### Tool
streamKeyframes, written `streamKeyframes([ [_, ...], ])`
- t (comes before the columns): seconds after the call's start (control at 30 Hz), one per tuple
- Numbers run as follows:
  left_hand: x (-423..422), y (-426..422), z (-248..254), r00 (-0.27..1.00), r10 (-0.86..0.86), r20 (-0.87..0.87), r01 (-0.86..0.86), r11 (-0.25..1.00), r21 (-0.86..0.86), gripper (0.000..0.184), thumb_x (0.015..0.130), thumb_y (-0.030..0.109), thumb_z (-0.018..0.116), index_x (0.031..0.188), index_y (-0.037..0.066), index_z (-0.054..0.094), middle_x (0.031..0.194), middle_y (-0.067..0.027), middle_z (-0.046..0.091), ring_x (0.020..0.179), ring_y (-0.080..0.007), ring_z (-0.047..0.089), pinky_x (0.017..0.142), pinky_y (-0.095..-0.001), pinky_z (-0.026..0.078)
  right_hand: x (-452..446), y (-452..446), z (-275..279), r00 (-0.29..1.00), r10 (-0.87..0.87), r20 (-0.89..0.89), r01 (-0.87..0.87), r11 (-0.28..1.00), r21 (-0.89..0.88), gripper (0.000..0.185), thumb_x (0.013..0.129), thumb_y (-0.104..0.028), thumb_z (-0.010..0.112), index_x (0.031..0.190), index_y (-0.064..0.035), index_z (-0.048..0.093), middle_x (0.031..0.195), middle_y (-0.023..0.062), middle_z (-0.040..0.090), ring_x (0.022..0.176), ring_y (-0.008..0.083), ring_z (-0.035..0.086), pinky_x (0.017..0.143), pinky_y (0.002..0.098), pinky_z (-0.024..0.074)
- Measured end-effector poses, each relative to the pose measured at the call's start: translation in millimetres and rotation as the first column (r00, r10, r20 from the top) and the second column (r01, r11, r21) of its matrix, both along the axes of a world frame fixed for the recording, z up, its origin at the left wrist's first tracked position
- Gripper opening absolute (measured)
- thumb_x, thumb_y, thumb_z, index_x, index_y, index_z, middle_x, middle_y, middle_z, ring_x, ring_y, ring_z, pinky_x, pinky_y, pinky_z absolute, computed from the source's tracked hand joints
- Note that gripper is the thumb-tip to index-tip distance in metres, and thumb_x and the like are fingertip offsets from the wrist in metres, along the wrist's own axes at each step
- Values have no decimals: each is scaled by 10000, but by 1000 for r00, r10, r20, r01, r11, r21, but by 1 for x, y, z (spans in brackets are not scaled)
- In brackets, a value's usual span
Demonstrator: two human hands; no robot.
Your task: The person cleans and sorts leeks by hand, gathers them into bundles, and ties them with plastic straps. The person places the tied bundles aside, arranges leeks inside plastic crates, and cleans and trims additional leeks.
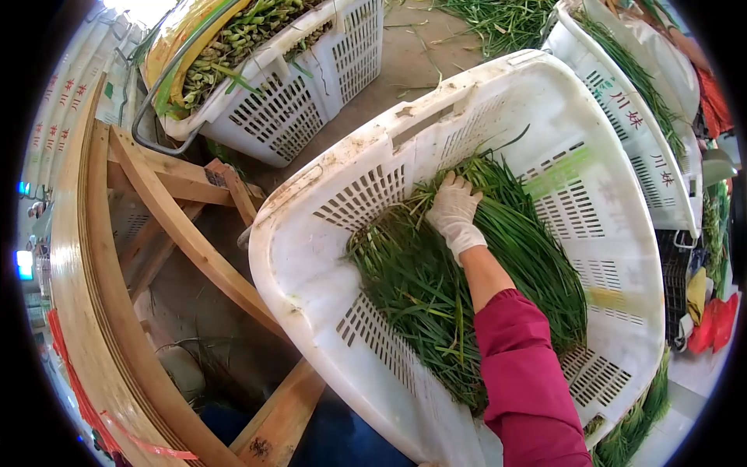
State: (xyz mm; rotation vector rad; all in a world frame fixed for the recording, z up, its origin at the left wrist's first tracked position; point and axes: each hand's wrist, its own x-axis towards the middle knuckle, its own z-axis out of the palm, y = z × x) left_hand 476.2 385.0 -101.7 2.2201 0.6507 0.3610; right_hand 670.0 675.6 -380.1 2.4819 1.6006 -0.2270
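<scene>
My right hand (454, 210), in a thin whitish glove, reaches down into a large white plastic basket (299, 257) with slotted walls. Its fingers are curled into the upper end of a heap of garlic chives (424, 311), long flat green leaves with paler stem ends towards the upper left. The fingertips are partly sunk among the leaves. Most of the heap lies in the middle of the basket, its leaf tips fanning to the lower right. My left hand is not in view.
At left stands a curved wooden bench frame (101, 311) with crossing struts. Behind it, another white basket (272, 109) holds cut stems and a yellow bag. A third basket (622, 117) with greens and red lettering stands at upper right. Loose leaves (498, 23) lie on the floor.
</scene>
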Motion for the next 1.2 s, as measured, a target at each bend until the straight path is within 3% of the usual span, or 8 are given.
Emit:
streamKeyframes([
  [0.1, 2, -4, -2, 998, 51, 21, -51, 999, 10, 356, 674, 101, 550, 1012, -10, 569, 713, -71, 488, 657, -215, 499, 727, -366, 454, 2, 2, 6, 999, -28, -25, 27, 1000, -15, 650, 683, -271, 719, 1200, -48, 395, 1127, 131, 512, 1066, 265, 489, 878, 558, 352],
  [0.27, 3, -15, -9, 990, 127, 53, -132, 987, 93, 363, 680, 104, 552, 1022, -17, 567, 718, -77, 493, 662, -222, 501, 716, -381, 451, 21, 6, 5, 994, 30, -109, -28, 999, 19, 307, 744, -162, 627, 1021, -58, 544, 972, 126, 621, 922, 276, 602, 802, 411, 434],
  [0.47, -1, -4, 3, 999, 40, 33, -39, 999, -34, 369, 694, 124, 526, 1024, -34, 564, 739, -88, 513, 676, -223, 513, 710, -384, 453, 55, -16, 76, 809, -88, -581, 108, 994, -1, 685, 620, -227, 797, 1165, 28, 470, 1034, 187, 613, 994, 300, 578, 899, 344, 433],
  [0.63, 1, -3, 8, 998, 52, 23, -51, 998, -35, 379, 696, 139, 513, 1020, -51, 560, 763, -99, 534, 684, -226, 519, 716, -377, 457, 48, -48, 92, 624, -5, -782, -8, 1000, -13, 661, 637, -307, 792, 1160, -44, 484, 982, 122, 616, 908, 263, 586, 861, 331, 456],
  [0.77, 3, -12, 6, 993, 110, 39, -112, 992, 58, 383, 696, 141, 507, 1024, -50, 561, 770, -102, 530, 690, -226, 522, 725, -380, 461, 14, -57, 75, 814, 44, -579, -89, 995, -50, 794, 645, -353, 766, 1279, -36, 410, 1149, 164, 567, 1044, 326, 552, 909, 356, 440],
  [0.97, 0, -9, 11, 991, 125, 52, -129, 989, 76, 389, 679, 129, 519, 1021, -50, 564, 763, -102, 516, 696, -232, 524, 711, -381, 469, 33, -68, 45, 903, 221, -369, -4, 863, 505, 761, 687, -360, 740, 1266, -17, 387, 1285, 162, 450, 1168, 325, 432, 981, 445, 321],
  [1.1, 0, -10, 14, 990, 129, 49, -133, 987, 90, 393, 669, 122, 531, 1022, -49, 562, 755, -101, 512, 697, -233, 525, 702, -376, 471, 23, -93, 64, 800, 180, -572, 4, 952, 305, 558, 760, -312, 686, 1179, -1, 491, 1118, 165, 575, 1044, 306, 534, 910, 408, 417],
  [1.2, 0, -8, 15, 989, 128, 67, -135, 986, 95, 383, 672, 121, 536, 1015, -48, 562, 752, -100, 511, 697, -232, 525, 705, -376, 472, 2, -101, 61, 871, 258, -418, -191, 962, 197, 563, 759, -319, 683, 1197, -12, 506, 1178, 169, 550, 1090, 323, 509, 926, 386, 416],
])
